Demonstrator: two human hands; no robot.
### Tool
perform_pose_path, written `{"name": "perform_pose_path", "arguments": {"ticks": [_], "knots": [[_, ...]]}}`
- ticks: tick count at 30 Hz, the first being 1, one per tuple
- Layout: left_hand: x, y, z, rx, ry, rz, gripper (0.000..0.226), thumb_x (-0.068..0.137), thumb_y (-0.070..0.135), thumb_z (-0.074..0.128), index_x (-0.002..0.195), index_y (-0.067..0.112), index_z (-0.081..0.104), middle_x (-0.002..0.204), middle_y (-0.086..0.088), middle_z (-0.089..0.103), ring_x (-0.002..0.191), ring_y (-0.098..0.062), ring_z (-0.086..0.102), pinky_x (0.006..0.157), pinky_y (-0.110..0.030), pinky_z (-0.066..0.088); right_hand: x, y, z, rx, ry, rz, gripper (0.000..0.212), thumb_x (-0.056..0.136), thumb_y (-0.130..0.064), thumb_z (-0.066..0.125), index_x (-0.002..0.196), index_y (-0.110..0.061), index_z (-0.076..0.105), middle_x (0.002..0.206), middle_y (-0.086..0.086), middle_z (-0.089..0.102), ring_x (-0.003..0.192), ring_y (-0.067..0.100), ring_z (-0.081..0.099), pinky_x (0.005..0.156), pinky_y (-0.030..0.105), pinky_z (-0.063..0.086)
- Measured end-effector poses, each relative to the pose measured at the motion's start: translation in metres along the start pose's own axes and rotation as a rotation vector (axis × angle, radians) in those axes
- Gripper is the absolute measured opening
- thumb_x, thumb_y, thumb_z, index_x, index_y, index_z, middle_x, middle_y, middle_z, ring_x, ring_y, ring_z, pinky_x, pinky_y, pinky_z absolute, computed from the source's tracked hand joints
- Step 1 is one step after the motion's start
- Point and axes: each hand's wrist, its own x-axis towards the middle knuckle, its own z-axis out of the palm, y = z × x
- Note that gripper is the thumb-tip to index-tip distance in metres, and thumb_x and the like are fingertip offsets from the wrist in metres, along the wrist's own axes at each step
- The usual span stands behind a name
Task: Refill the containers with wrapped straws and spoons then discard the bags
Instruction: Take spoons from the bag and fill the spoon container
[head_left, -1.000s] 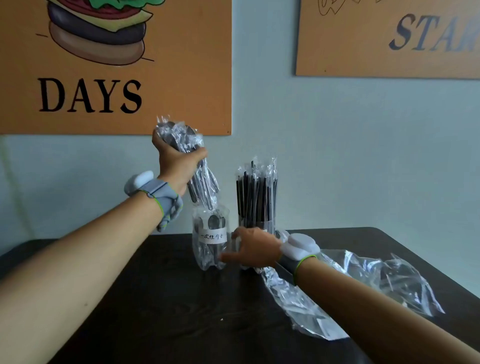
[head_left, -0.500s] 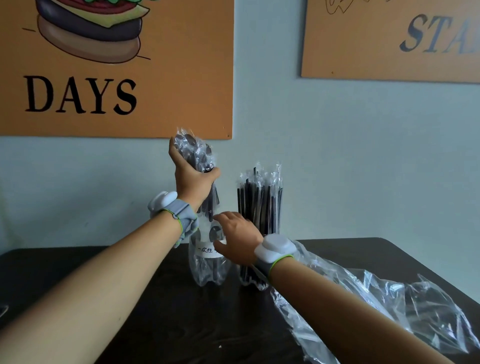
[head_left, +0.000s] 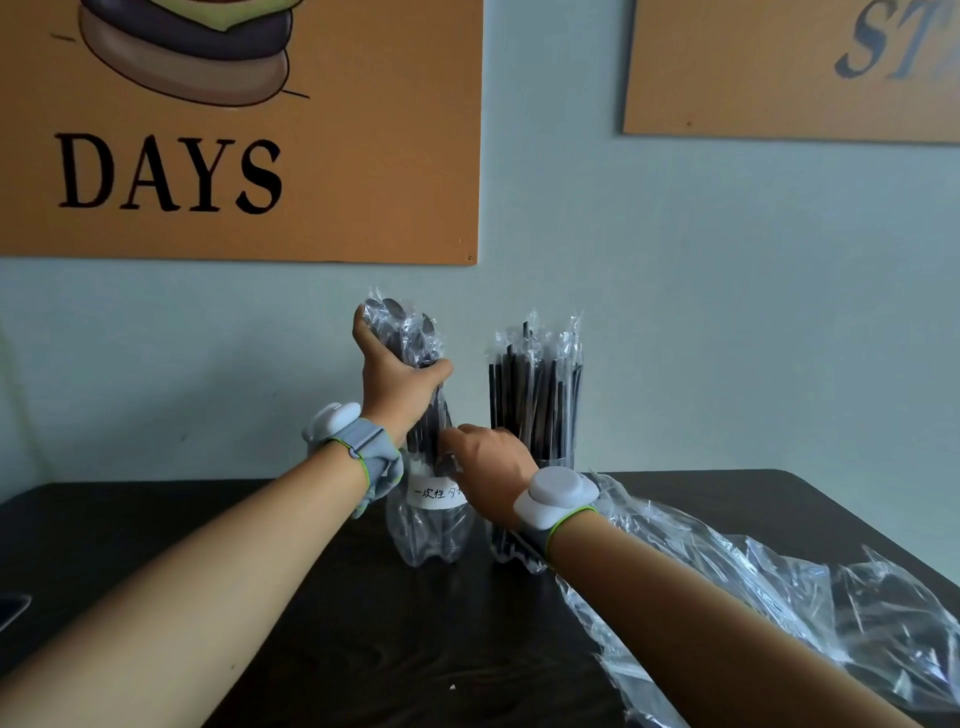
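Observation:
My left hand is closed around a bundle of wrapped black spoons, held upright with its lower ends inside a clear labelled container on the dark table. My right hand rests at that container's mouth, fingers against the spoon handles and rim. Just to the right stands a second clear container packed with wrapped black straws, standing upright. Both wrists wear grey bands with white sensors.
Crumpled clear plastic bags lie on the dark table under and right of my right forearm. A dark flat object shows at the left edge. The wall with orange posters stands close behind the containers.
My left hand has lowered the spoon bundle deeper into the labelled container. My right hand rose from the container's base to its mouth.

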Motion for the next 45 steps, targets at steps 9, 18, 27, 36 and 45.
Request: {"name": "perform_pose_path", "arguments": {"ticks": [9,18,27,36,45], "knots": [[-0.02,-0.031,-0.008,0.234,-0.173,-0.054,0.095,0.068,0.017,0.077,0.139,0.022,0.014,0.116,-0.004,0.056,0.104,-0.029,0.058,0.089,-0.03,0.044,0.004,-0.006,0.002,-0.079,-0.035,-0.016,0.026,0.089,-0.003,0.048,0.115,-0.007,0.049,0.114,0.012,0.062,0.105,0.033,0.058,0.098,0.041,0.036],[0.008,-0.006,-0.019,0.264,-0.154,0.024,0.113,0.066,0.031,0.083,0.148,0.019,0.006,0.149,-0.014,0.021,0.14,-0.025,0.026,0.113,-0.032,0.025,-0.001,-0.003,-0.003,-0.024,-0.019,-0.05,0.031,0.088,0.002,0.041,0.115,-0.01,0.052,0.107,0.014,0.062,0.104,0.032,0.054,0.092,0.04,0.039],[-0.007,-0.015,-0.026,0.528,-0.289,0.171,0.031,0.088,0.017,0.06,0.116,0.007,0.054,0.126,-0.013,0.055,0.116,-0.029,0.053,0.099,-0.034,0.042,0.0,-0.006,0.001,-0.033,0.043,0.015,0.022,0.092,-0.005,0.045,0.114,-0.005,0.052,0.117,0.016,0.049,0.105,0.034,0.051,0.085,0.041,0.044],[-0.021,-0.033,-0.027,0.808,-0.36,0.138,0.039,0.094,0.038,0.046,0.122,0.012,0.05,0.139,-0.008,0.039,0.131,-0.029,0.035,0.107,-0.038,0.026,-0.001,-0.011,0.002,0.015,0.072,0.068,0.044,0.086,0.003,0.045,0.129,-0.006,0.04,0.121,0.017,0.047,0.109,0.034,0.049,0.085,0.041,0.045],[-0.025,-0.028,-0.031,0.767,-0.663,0.155,0.047,0.103,0.03,0.017,0.137,0.019,0.047,0.149,-0.002,0.043,0.14,-0.017,0.034,0.117,-0.032,0.016,0.001,-0.013,-0.001,0.02,0.046,0.076,0.042,0.09,0.001,0.047,0.131,-0.004,0.04,0.123,0.016,0.05,0.108,0.033,0.055,0.088,0.041,0.051]]}}
